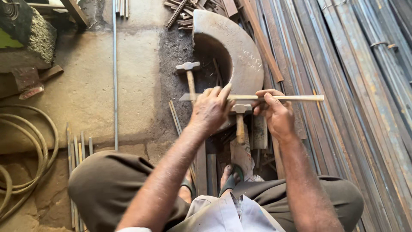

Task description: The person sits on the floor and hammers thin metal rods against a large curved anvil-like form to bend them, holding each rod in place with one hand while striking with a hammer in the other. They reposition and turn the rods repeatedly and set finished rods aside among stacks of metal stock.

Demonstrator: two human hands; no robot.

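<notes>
- L hand point(210, 109) fingers curled over a thin flat bar point(296, 98), thumb under, index stretched along the top – closed grip, likely to keep the bar from twisting
- R hand point(277, 114) also closed on the bar, thumb on top, fingers wrapped beneath; hands near each other w/ a gap between, so the bar is steadied at two spots
- bar lies level, across the body; pointed left end pokes out past the L hand, longer right end runs out over the stacked strips point(360, 86)
- bar's middle sits at the edge of a heavy curved block point(240, 51), seemingly used as a rest; can't tell if bar touches it
- hammer point(239, 118) lies just below the bar between the hands, head up, handle toward the person – put down within reach, prob. so both hands are free
- 2nd hammer point(189, 71) lies left of the block, above the L hand, untouched
- person squats, knees wide, sandalled feet point(229, 178) among scrap pieces – low stance keeps the work close
- farther out: thin rods point(114, 77) on concrete floor, coiled hose point(34, 150) at far left, well apart from the work
</notes>
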